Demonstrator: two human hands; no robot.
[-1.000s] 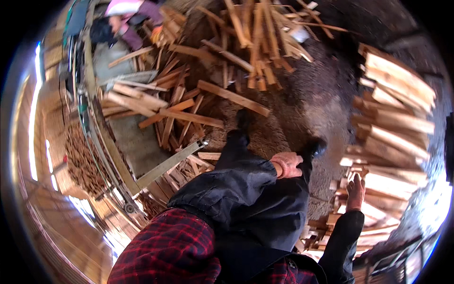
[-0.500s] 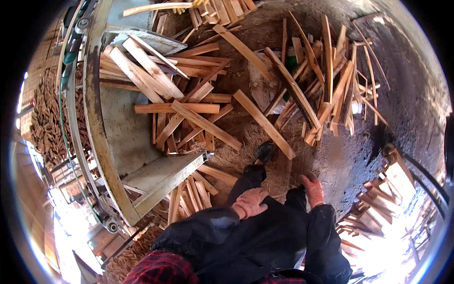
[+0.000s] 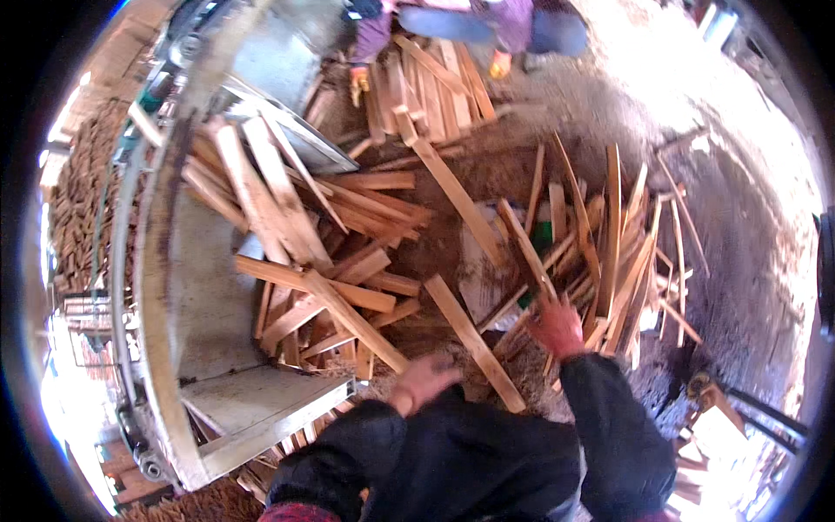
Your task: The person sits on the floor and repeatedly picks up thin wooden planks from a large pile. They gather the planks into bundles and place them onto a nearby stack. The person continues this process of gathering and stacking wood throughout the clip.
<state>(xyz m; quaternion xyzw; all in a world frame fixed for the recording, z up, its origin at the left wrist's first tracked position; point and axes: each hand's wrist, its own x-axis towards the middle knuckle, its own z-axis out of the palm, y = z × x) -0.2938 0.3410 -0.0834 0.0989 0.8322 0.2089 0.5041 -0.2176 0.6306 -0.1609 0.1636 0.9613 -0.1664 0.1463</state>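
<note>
Slanting slat (image 3: 525, 248) at the left side of a loose pile of split wood (image 3: 612, 226), on a bare floor (image 3: 722, 217). The pile is made up of long pieces crossed at many angles, several of them set close against the slat on its right. To the left of the slat, a pale sheet (image 3: 477, 287) is partly covered by wood. A single board (image 3: 474, 344) is laid obliquely on the floor between the two hands. The left side of the view is occupied by a metal trough (image 3: 209, 304), in which a heap of boards (image 3: 250, 191) is jumbled, some overhanging its open side. At the top, more boards (image 3: 439, 78) are spread between the gloved hands of a co-worker (image 3: 499, 64).

The slat's lower end is situated at the fingertips of the right hand (image 3: 559, 325), by which it is partly hidden. The fingers are extended and somewhat parted; whether the wood is gripped cannot be told. The left hand (image 3: 424, 383), blurred, is held loosely open with nothing visible in its grasp, near the lower end of a board (image 3: 357, 320) angled out of the heap.
</note>
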